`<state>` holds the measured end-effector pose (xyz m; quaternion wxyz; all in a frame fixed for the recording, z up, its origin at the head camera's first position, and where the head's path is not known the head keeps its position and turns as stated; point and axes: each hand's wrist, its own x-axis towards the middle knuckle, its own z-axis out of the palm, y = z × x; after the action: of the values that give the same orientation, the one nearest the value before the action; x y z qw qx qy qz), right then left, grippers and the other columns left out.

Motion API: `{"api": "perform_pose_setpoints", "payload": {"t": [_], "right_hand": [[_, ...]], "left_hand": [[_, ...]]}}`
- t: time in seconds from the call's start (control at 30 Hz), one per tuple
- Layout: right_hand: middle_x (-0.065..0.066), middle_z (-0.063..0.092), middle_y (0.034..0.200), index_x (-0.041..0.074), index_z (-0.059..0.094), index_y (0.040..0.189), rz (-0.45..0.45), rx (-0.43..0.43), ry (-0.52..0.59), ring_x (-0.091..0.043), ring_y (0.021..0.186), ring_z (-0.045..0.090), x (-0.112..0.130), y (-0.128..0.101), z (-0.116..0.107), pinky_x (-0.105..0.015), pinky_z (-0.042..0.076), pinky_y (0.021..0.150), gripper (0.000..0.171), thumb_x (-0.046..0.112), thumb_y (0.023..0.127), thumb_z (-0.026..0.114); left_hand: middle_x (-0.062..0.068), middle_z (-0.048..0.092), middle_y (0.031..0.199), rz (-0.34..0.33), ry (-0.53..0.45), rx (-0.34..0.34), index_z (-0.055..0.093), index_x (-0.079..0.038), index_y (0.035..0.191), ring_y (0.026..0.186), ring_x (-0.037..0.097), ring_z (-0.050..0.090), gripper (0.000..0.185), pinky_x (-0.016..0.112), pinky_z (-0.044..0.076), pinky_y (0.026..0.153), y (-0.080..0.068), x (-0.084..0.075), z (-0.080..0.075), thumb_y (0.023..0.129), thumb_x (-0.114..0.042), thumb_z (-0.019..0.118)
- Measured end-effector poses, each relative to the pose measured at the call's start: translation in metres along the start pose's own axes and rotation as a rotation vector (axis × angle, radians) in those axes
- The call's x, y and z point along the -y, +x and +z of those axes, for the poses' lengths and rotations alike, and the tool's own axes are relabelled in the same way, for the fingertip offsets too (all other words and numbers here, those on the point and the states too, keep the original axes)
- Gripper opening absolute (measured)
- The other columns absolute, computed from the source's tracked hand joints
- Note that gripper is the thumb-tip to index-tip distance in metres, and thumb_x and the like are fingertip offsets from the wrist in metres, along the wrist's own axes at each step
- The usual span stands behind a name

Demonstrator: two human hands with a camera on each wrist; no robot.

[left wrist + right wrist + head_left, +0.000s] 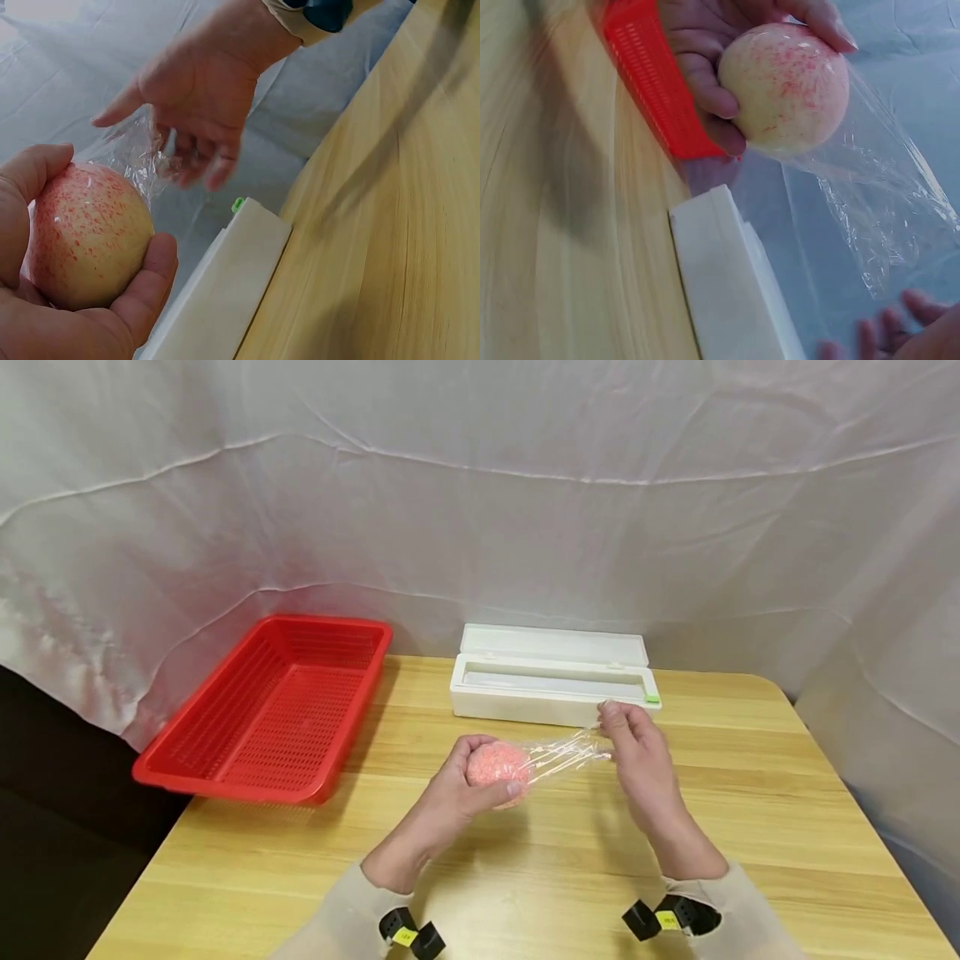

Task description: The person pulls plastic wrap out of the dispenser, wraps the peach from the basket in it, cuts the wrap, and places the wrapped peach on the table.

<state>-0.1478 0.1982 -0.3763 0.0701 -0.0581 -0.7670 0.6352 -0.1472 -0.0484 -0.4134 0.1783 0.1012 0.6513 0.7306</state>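
Left hand (pixel 457 789) cups the peach (pixel 497 765) w/ fingers and thumb curled round it, held above the table (pixel 540 860), just in front of the white wrap dispenser (pixel 551 685). That keeps the fruit steady while the cling film (pixel 566 752) stretches off it toward the right hand (pixel 637 756). Right fingertips (pixel 609 714) look to pinch the film's free end, keeping it taut. Red basket (pixel 273 706) sits left of the dispenser.
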Motion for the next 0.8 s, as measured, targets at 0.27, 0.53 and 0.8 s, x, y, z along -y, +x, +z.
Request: {"api": "perform_pose_setpoints", "payload": {"t": [0.27,0.53,0.8], "right_hand": [[-0.011,0.066,0.112,-0.004,0.069,0.11,0.08,0.108,0.028,-0.015,0.079,0.062,0.002,-0.005,0.011,-0.031,0.06,0.068,0.051,0.046,0.109,0.056],[0.004,0.041,0.054,0.004,0.058,0.07,-0.206,-0.126,-0.204,-0.01,0.046,0.04,-0.008,-0.007,0.022,-0.024,0.037,0.044,0.047,0.033,0.107,0.064],[0.008,0.026,0.052,0.014,0.037,0.057,-0.446,-0.199,-0.511,-0.005,0.048,0.023,-0.023,-0.001,0.029,-0.022,0.022,0.045,0.058,0.023,0.109,0.061]], "left_hand": [[0.014,0.058,0.141,0.018,0.035,0.028,0.045,-0.011,0.144,0.123,0.024,0.062,0.068,0.033,0.055,0.098,0.0,-0.002,0.004,0.089,-0.014,0.084],[0.013,0.059,0.139,0.039,0.024,0.052,0.047,-0.01,0.141,0.123,0.023,0.061,0.064,0.034,0.055,0.1,-0.004,-0.003,0.006,0.088,-0.009,0.083],[0.015,0.059,0.137,0.1,-0.004,0.085,0.05,-0.007,0.142,0.119,0.023,0.064,0.063,0.035,0.057,0.098,-0.01,-0.007,0.011,0.087,-0.01,0.081]]}}
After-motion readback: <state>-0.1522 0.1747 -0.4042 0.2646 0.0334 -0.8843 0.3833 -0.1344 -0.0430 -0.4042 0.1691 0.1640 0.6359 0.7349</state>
